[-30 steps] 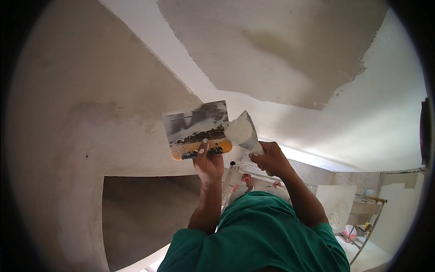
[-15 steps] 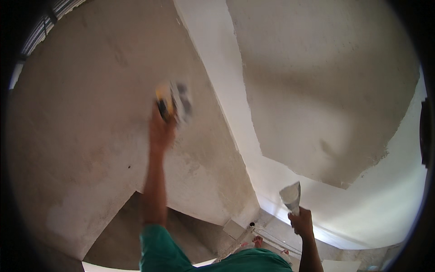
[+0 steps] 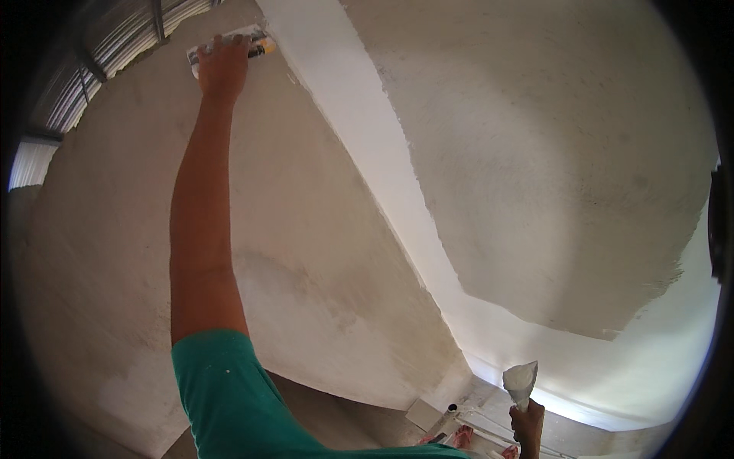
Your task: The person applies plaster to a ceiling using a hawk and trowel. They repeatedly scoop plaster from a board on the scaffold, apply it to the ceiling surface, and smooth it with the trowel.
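My left hand (image 3: 223, 69) is raised high at the upper left, its fingers wrapped around a plastering trowel (image 3: 265, 43) with a black and yellow grip. The trowel's pale blade lies against the grey-beige plastered wall (image 3: 298, 199), near the wall's top edge. Low on the right, my right hand (image 3: 527, 423) grips the handle of a putty knife (image 3: 521, 379) and holds it blade-up. Whitish paste appears to coat that blade. The knife is apart from the wall.
A white strip (image 3: 382, 180) runs down the corner to a second wall with a large grey patch (image 3: 527, 168). Corrugated roofing and dark beams (image 3: 92, 65) show at upper left. By my feet (image 3: 462, 437) are a small flat panel (image 3: 423, 414) and a dark round pipe opening (image 3: 452, 408).
My left arm has stretched upward and left, carrying the trowel from mid-wall to near the top edge. The right hand, still holding the putty knife, sits lower in view.
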Demonstrator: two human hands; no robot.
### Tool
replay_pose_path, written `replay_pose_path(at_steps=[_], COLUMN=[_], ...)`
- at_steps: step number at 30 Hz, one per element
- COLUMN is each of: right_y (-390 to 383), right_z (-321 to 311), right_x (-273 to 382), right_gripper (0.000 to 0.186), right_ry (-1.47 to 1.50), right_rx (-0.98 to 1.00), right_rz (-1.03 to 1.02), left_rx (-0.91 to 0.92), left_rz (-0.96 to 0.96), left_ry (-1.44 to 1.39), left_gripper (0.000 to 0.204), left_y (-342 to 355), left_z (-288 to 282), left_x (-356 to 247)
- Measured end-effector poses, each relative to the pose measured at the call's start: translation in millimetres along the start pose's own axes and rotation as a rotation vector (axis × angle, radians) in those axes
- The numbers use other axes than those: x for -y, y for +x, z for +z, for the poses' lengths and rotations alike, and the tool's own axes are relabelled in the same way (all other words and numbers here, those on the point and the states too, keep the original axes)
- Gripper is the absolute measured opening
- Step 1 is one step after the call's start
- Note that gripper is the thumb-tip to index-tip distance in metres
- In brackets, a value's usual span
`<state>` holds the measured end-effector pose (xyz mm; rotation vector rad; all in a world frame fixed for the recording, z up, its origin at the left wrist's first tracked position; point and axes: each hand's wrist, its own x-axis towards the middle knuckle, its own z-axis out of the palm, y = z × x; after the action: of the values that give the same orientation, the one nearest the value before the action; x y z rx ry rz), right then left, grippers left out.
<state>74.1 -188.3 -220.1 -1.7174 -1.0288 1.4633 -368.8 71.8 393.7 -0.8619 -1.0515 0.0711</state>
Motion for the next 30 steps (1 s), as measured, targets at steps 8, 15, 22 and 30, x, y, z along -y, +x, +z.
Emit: replay_pose_path(at_steps=[8, 15, 22, 30], right_y=[5.7, 6.0, 14.3, 11.4], right_z=[3.8, 3.9, 9.7, 1.9], right_x=[-14.4, -23.9, -25.8, -16.0], right_gripper=[0.009, 0.009, 0.008, 0.010], right_ry=[0.062, 0.032, 0.017, -0.026], right_rx=[-0.056, -0.068, -0.124, -0.045], right_rz=[-0.040, -0.029, -0.078, -0.054], left_rx=[0.002, 0.044, 0.128, 0.140], left_rz=[-0.009, -0.037, 0.147, 0.043], left_ry=[0.042, 0.107, 0.015, 0.010], left_gripper=[0.028, 0.028, 0.041, 0.044], left_y=[0.9, -1.5, -85.5, -128.4], left_z=[24.3, 25.4, -13.8, -17.1], left_x=[-27.0, -25.3, -52.5, -58.7])
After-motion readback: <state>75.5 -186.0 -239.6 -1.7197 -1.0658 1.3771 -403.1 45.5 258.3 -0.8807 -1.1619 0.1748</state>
